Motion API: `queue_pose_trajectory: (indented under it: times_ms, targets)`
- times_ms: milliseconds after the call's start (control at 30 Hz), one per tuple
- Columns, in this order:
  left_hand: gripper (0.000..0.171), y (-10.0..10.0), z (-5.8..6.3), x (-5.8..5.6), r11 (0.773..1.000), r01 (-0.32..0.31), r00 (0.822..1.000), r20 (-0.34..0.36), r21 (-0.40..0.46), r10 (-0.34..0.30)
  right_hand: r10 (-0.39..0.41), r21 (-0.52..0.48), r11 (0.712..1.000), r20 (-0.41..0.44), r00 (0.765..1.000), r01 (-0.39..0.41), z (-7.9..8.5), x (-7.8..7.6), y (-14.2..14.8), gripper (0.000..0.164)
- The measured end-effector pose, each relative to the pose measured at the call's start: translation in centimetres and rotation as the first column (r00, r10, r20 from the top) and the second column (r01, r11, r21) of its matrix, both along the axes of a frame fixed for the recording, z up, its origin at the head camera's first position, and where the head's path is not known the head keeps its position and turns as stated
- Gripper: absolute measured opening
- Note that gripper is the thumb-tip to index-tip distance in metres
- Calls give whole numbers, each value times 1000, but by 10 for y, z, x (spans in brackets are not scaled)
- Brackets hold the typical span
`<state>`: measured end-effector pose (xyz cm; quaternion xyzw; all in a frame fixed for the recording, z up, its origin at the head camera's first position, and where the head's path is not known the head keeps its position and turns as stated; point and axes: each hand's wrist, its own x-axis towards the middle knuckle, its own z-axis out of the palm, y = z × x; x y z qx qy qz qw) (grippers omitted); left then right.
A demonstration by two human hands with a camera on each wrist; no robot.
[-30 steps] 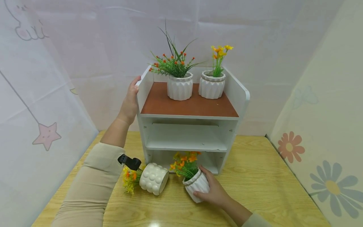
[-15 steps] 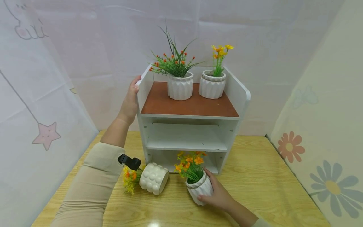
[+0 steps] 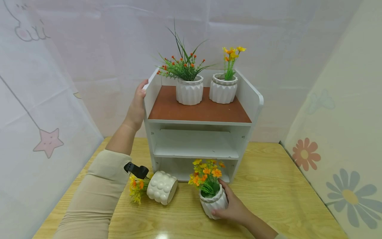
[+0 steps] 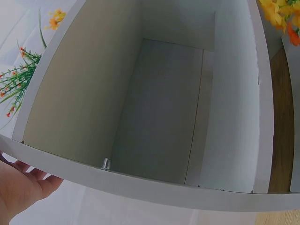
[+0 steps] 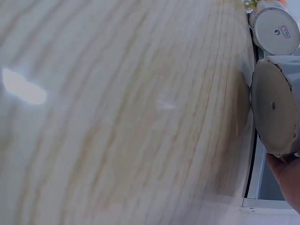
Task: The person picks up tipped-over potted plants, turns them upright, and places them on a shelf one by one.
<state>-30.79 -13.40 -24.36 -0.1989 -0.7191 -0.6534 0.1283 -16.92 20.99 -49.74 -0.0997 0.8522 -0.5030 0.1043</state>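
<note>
In the head view my right hand (image 3: 234, 207) holds a ribbed white flowerpot (image 3: 213, 204) with orange and yellow flowers, its thumb on the near side and fingers round the right. The pot leans a little; its base (image 5: 272, 108) shows in the right wrist view, and whether it touches the table I cannot tell. My left hand (image 3: 136, 108) grips the upper left side panel of a white shelf unit (image 3: 200, 122), fingers (image 4: 47, 183) partly hidden behind the board. A cream bubble-textured pot (image 3: 161, 188) with yellow flowers lies on its side, left of the held pot.
On the unit's brown top (image 3: 198, 113) stand two ribbed white pots, one with grass and red blooms (image 3: 189, 91), one with yellow flowers (image 3: 223, 89). Two lower compartments face forward. Everything rests on a wooden table (image 3: 268, 182), with printed cloth walls (image 3: 337, 109) around it.
My right hand has shifted slightly right and nearer with the ribbed pot, which has turned more upright. The left hand, shelf unit and lying pot have stayed in place.
</note>
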Motion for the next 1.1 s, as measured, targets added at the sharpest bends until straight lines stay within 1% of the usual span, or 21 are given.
queue_pose_trajectory:
  times_ms: [133,233,433,600,700,933,1100]
  targets:
    - [61,0,0,0,1000,7,1000,5,5,-7,-7,-15,1000,2,1000,7,0,1,2,112]
    - [61,0,0,0,1000,15,1000,8,8,-15,-32,-21,999,0,999,32,-1,3,2,113]
    - [61,0,1,1,1000,17,1000,7,9,-17,-90,-13,996,6,996,90,-9,7,1,111]
    - [61,0,1,2,1000,10,1000,6,-3,-10,-118,-17,993,8,993,118,-13,9,1,111]
    - [61,0,1,3,1000,17,1000,7,0,-17,-126,-1,992,5,992,126,-14,10,1,113]
    - [62,-1,0,1,1000,7,1000,-5,0,-7,-79,-56,995,62,995,83,-15,6,6,115]
    - [62,0,0,1,1000,15,1000,6,7,-15,-53,-86,995,68,996,58,-17,3,7,117]
